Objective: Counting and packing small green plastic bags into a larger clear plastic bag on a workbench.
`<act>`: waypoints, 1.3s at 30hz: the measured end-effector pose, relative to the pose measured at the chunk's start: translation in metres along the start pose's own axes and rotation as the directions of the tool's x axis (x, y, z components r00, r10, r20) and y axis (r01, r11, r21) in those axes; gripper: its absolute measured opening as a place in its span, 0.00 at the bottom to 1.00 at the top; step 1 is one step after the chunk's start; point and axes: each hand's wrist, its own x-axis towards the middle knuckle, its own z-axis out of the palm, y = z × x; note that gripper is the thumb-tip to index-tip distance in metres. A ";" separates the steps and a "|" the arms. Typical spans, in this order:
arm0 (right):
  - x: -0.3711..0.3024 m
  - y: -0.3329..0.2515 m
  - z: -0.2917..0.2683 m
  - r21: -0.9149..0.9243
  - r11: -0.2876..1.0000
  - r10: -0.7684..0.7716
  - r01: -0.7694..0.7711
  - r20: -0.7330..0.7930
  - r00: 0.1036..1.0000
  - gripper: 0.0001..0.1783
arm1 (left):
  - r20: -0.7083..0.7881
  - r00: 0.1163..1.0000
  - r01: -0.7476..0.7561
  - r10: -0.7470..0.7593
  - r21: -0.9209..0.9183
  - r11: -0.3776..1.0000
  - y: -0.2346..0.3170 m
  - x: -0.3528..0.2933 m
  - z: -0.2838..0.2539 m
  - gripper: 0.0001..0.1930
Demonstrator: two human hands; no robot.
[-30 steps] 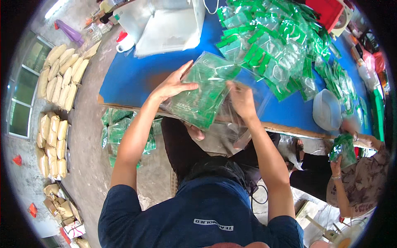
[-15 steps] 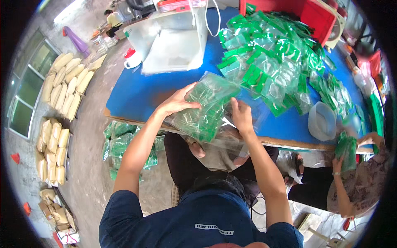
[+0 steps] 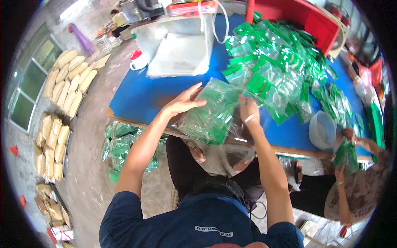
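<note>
A clear plastic bag (image 3: 211, 111) filled with green-and-clear packets lies tilted over the near edge of the table in front of me. My left hand (image 3: 184, 102) holds its left side, the thumb stretched over the top and the other fingers along the edge, partly hidden. At the bag's right side, my right hand (image 3: 249, 110) is closed on the loose, see-through film. Motion smears its fingers somewhat. A large heap of green-and-clear packets (image 3: 281, 62) spreads over the table beyond my right hand.
The blue tabletop (image 3: 136, 97) carries a white bin (image 3: 180, 56), a white mug (image 3: 138, 60), a red crate (image 3: 293, 18) and a translucent tub (image 3: 322, 130). At right, a co-worker's hands hold a green packet (image 3: 346, 157). Filled green bags (image 3: 120, 146) lie on the floor; tan sacks (image 3: 51, 136) stand left.
My left thumb and index finger have spread wider at the bag's left edge. My right hand has shifted slightly right and down along the film. The whole view has shifted a little.
</note>
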 end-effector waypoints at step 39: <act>0.057 0.081 -0.075 -0.557 0.830 -0.018 0.026 0.019 1.000 0.58 | 0.197 0.980 -0.181 -0.013 0.923 0.339 0.027 -0.071 -0.003 0.48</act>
